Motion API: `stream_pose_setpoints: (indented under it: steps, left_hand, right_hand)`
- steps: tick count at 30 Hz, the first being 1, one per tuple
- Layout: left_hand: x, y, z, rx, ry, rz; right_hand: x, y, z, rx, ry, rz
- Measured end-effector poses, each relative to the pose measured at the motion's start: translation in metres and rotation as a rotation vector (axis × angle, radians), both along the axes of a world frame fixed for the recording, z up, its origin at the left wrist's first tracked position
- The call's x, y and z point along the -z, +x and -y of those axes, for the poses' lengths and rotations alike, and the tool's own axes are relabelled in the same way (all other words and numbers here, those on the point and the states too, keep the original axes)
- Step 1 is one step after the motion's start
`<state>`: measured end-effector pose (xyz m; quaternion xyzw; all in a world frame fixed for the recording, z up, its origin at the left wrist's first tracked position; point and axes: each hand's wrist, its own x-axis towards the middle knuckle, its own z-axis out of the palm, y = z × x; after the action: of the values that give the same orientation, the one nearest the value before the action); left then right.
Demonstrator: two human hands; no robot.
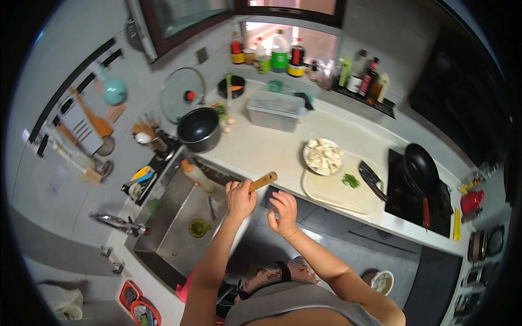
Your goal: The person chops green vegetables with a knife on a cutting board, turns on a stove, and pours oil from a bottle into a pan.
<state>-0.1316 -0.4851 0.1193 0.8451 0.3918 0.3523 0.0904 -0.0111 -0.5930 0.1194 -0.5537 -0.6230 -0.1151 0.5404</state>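
My left hand [240, 199] is closed around a wooden handle [263, 181] above the front rim of the stainless steel sink [179, 232]. The handle's end points up and right, and my fingers hide how it continues. A thin metal piece [212, 208] shows below that hand; whether it belongs to the handle cannot be made out. Just to the right, my right hand [283, 214] is raised with bent, spread fingers and holds nothing. Farther right on the counter, a white cutting board [322, 191] bears chopped greens [350, 180], a black knife [370, 177] and a bowl of pale chunks [324, 157].
A black wok [422, 169] rests on the cooktop [397, 203] at right. A dark pot [199, 130], eggs [226, 125] and a lidded plastic box [274, 112] stand along the counter. The sink holds a bottle [198, 177] and green strainer [199, 228]. The faucet [118, 224] is left.
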Motion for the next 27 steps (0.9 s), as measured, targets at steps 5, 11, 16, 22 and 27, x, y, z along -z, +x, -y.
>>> stream_pose_setpoints:
  steps: [5,11,16,22,27]
  left_hand:
    - [0.022,0.112,0.048,0.328,0.047,-0.202]
    - [0.027,0.237,0.118,0.629,0.001,-0.394]
    - [0.030,0.317,0.164,0.725,0.097,-0.350]
    - [0.043,0.369,0.184,0.777,0.060,0.043]
    - [0.084,0.402,0.160,0.687,-0.091,0.085]
  right_hand:
    - [-0.001,0.087,0.048,0.295,-0.477,0.301]
    - [0.025,0.201,0.120,0.497,-0.856,0.272]
    - [0.043,0.271,0.178,0.562,-0.662,0.044]
    - [0.077,0.312,0.230,0.822,-0.640,-0.247]
    - [0.082,0.334,0.248,1.004,-0.778,-0.616]
